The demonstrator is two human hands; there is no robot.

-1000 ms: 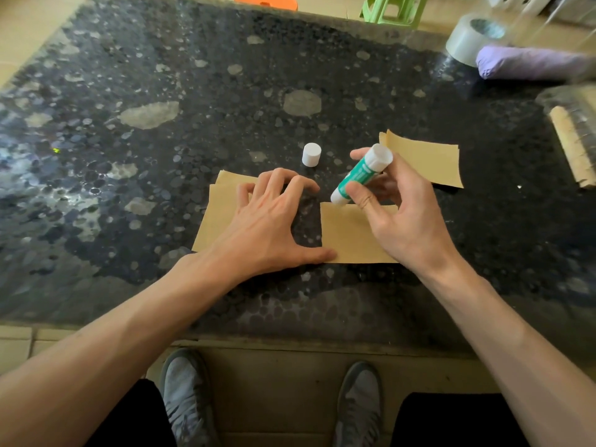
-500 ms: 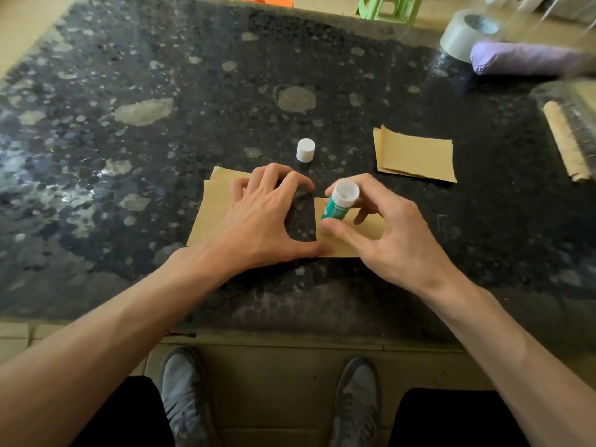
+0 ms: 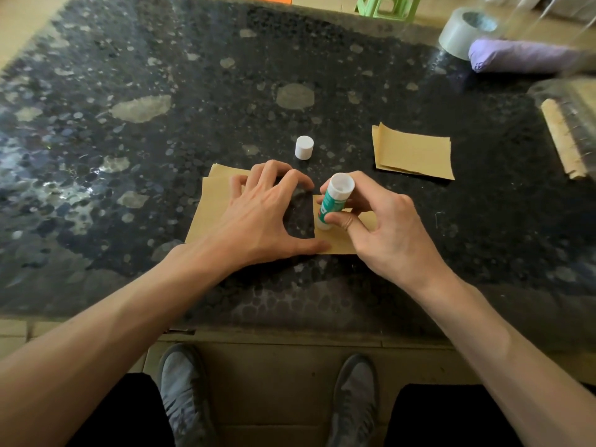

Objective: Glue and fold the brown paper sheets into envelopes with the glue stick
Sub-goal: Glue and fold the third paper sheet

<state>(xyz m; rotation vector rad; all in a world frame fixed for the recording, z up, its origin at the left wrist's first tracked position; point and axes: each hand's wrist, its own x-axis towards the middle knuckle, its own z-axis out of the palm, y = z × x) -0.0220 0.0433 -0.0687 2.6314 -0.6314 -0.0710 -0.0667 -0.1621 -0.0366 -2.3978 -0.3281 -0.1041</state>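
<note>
A small brown paper sheet [image 3: 335,243] lies near the front edge of the dark speckled table [image 3: 193,91]. My right hand [image 3: 383,227] grips the green and white glue stick [image 3: 332,201], held nearly upright with its lower end down on the sheet's left edge. My left hand [image 3: 261,214] is spread, its thumb pressing the sheet's lower left corner and its fingertips resting on the table and on a stack of brown sheets [image 3: 213,208] to the left. The white cap [image 3: 303,147] stands behind my hands. Folded brown paper [image 3: 412,153] lies to the right.
At the back right are a roll of tape [image 3: 464,32] and a purple bundle [image 3: 522,56]. A pale wooden strip [image 3: 562,138] lies at the right edge under clear plastic. A green stool [image 3: 387,6] stands beyond the table. My shoes [image 3: 183,391] show below the table.
My right hand brought the glue stick down from above the folded paper onto the small sheet and turned it upright. Over the last half second it slid along the sheet's left edge. My left hand stayed put.
</note>
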